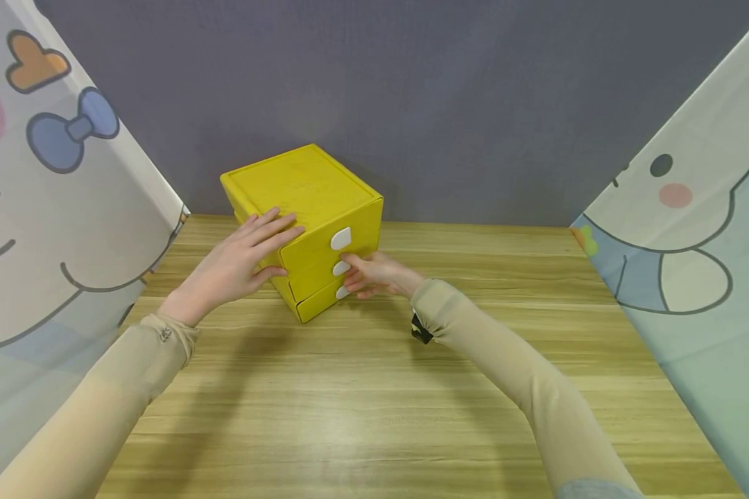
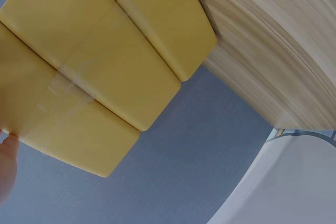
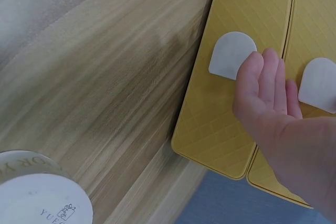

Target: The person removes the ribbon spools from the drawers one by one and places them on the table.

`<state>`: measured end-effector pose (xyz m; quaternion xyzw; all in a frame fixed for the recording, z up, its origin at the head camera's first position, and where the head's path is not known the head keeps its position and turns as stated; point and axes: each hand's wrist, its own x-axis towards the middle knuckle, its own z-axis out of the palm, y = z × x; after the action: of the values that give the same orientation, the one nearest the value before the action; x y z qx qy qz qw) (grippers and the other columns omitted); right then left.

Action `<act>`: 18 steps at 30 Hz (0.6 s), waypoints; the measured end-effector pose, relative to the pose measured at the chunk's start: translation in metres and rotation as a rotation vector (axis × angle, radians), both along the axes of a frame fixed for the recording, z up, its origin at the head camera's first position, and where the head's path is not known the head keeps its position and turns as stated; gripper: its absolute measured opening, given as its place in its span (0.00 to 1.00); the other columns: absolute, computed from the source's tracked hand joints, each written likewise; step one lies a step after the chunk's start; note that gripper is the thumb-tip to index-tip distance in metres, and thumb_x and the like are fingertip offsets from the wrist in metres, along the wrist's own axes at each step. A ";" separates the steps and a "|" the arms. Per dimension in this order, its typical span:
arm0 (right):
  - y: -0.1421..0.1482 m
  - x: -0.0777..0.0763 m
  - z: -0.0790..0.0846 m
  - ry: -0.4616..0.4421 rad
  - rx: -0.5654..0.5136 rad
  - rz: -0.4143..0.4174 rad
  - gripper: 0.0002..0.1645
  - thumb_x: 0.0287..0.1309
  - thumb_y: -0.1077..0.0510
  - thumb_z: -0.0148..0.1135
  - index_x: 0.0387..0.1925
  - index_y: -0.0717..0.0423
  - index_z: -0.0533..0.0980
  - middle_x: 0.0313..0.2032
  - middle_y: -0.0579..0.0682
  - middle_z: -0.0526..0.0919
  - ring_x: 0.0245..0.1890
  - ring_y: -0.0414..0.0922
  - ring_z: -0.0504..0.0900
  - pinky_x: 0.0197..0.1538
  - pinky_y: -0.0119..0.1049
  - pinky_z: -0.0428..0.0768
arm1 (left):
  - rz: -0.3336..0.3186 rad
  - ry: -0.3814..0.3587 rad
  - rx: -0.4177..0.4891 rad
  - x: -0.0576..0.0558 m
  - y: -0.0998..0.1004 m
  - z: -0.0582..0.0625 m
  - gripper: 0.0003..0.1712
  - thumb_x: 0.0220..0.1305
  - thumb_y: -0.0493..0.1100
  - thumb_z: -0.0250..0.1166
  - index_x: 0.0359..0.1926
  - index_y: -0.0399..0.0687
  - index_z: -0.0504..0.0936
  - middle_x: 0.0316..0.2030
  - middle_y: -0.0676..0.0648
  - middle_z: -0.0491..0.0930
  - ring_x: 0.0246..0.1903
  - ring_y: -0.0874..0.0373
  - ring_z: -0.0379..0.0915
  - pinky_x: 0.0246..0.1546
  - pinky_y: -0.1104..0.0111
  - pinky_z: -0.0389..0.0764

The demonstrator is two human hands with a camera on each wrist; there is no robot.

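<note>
Box (image 1: 306, 188) sat at back of desk (image 1: 349, 416), L of ctr. L hand (image 1: 234, 260) had fingers spread over its top edge; R hand (image 1: 377, 274) was at mid tab (image 1: 338, 268), couldn't tell if pinching.

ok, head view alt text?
A person's left hand rests on the top edge of a yellow three-drawer cabinet; the right hand is at its white front tabs. Wood-grain tabletop, gray backdrop, cartoon-print panels either side.

Grey wall (image 1: 474, 118) beyond grip; wood-grain tabletop (image 1: 474, 430) below it, w/ glare (image 1: 343, 419) nearer cam; cartoon sheets (image 1: 118, 208) L & R.
</note>
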<state>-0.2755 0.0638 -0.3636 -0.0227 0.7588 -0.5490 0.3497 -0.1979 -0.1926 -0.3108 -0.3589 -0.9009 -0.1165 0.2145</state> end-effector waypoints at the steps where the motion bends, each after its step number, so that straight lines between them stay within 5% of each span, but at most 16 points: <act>1: 0.000 0.000 0.000 0.003 0.000 0.001 0.32 0.67 0.40 0.51 0.52 0.66 0.76 0.51 0.61 0.82 0.44 0.49 0.85 0.60 0.50 0.79 | 0.001 0.001 0.000 0.000 0.000 0.000 0.47 0.51 0.39 0.73 0.71 0.53 0.63 0.71 0.42 0.62 0.73 0.42 0.52 0.75 0.48 0.53; 11: 0.000 0.001 -0.002 0.006 -0.006 0.015 0.32 0.68 0.41 0.49 0.55 0.65 0.74 0.54 0.63 0.80 0.38 0.44 0.84 0.62 0.50 0.78 | 0.003 -0.002 0.000 -0.001 0.001 -0.002 0.46 0.51 0.39 0.73 0.71 0.53 0.63 0.71 0.42 0.62 0.73 0.42 0.52 0.73 0.46 0.55; 18: 0.004 0.003 -0.002 0.005 0.002 0.036 0.33 0.69 0.40 0.48 0.56 0.64 0.73 0.57 0.65 0.78 0.55 0.56 0.80 0.63 0.52 0.76 | 0.000 0.007 -0.005 -0.001 0.001 -0.002 0.46 0.52 0.38 0.73 0.71 0.52 0.63 0.71 0.42 0.62 0.73 0.42 0.52 0.75 0.48 0.53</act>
<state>-0.2728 0.0680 -0.3660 -0.0373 0.7596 -0.5420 0.3575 -0.1986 -0.1914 -0.3124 -0.3600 -0.9004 -0.1130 0.2167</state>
